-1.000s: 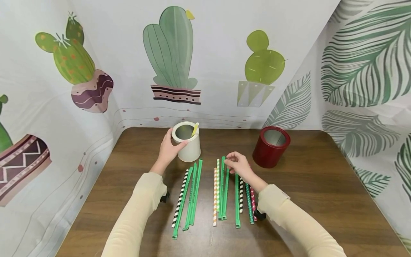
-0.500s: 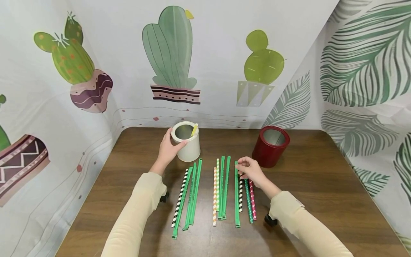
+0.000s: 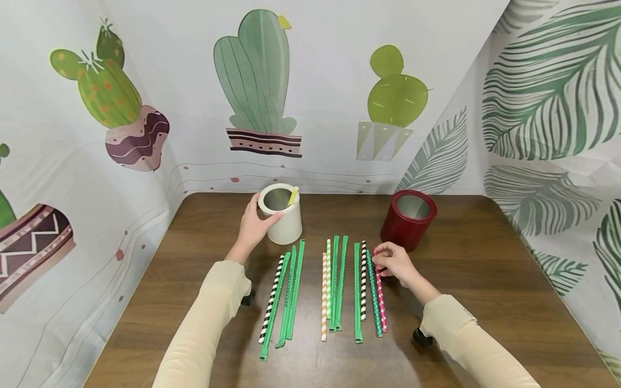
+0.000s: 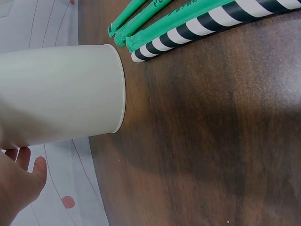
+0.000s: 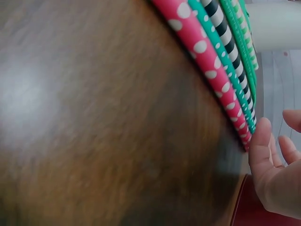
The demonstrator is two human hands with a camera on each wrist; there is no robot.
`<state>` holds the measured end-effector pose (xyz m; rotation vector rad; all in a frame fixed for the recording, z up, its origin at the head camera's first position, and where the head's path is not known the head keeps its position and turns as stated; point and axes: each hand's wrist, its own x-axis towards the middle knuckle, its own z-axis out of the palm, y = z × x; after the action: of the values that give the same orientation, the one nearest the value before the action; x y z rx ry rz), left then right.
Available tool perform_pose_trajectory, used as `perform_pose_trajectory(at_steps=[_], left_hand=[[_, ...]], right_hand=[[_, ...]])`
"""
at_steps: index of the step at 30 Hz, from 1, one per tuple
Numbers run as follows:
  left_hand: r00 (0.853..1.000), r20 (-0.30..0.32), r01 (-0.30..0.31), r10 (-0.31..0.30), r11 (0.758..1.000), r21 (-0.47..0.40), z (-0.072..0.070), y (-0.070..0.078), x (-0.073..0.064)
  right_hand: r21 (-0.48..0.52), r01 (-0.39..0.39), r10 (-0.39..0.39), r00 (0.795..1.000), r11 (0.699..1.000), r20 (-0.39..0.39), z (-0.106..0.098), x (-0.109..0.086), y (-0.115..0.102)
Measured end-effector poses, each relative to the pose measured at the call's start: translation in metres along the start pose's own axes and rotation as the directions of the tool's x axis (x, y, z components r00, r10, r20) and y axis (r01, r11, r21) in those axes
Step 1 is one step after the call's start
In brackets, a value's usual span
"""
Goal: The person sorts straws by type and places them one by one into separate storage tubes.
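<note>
In the head view my left hand (image 3: pixel 254 223) holds the off-white can (image 3: pixel 287 227) near its top, thumb along the near side and fingers on the left. A yellow straw (image 3: pixel 292 197) leans inside that can, its tip above the rim. My right hand (image 3: pixel 397 265) hovers at the far end of a pink dotted straw (image 3: pixel 380 302), with loosely bent fingers. In the right wrist view, one fingertip is right at the pink straw's end, and the fingers are spread apart. Left of it lie a teal dotted straw (image 3: pixel 374 302) and a black-and-white striped straw (image 3: pixel 364 291).
A dark red can (image 3: pixel 406 230) stands just beyond my right hand. Green wrapped straws (image 3: pixel 342 285), a green-striped straw (image 3: pixel 329 280) and an orange-striped straw (image 3: pixel 324 302) lie mid-table. Another group, with a striped straw (image 3: pixel 270 302), lies left on the wooden table (image 3: pixel 485 280).
My right hand has moved rightward across the far ends of the straws, from the green wrapped ones to the pink dotted one. The straws stay in place; my left hand keeps its hold.
</note>
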<state>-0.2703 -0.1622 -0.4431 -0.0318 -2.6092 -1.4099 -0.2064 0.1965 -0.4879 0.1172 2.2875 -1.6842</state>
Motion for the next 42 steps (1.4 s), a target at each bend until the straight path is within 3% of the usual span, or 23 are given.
perform_pose_trajectory(at_steps=[10,19,28,42], left_hand=[[1.0,0.01,0.004,-0.004,1.0,0.009,0.0,-0.001,0.0],[1.0,-0.004,-0.006,0.006,1.0,-0.012,0.0,0.0,0.0],[1.0,0.007,0.005,-0.005,1.0,-0.005,0.0,-0.001,0.0],[1.0,0.009,0.007,-0.007,1.0,-0.014,0.0,-0.001,0.0]], right_hand=[[-0.082,-0.06,0.058,0.998,0.995,-0.03,-0.003,-0.003,0.009],[-0.185,-0.04,0.029,0.997,0.982,-0.065,0.002,0.0,0.015],[-0.303,-0.024,-0.014,0.993,0.953,-0.121,0.007,0.006,0.018],[-0.479,0.004,-0.066,0.991,0.878,-0.113,0.012,0.009,0.012]])
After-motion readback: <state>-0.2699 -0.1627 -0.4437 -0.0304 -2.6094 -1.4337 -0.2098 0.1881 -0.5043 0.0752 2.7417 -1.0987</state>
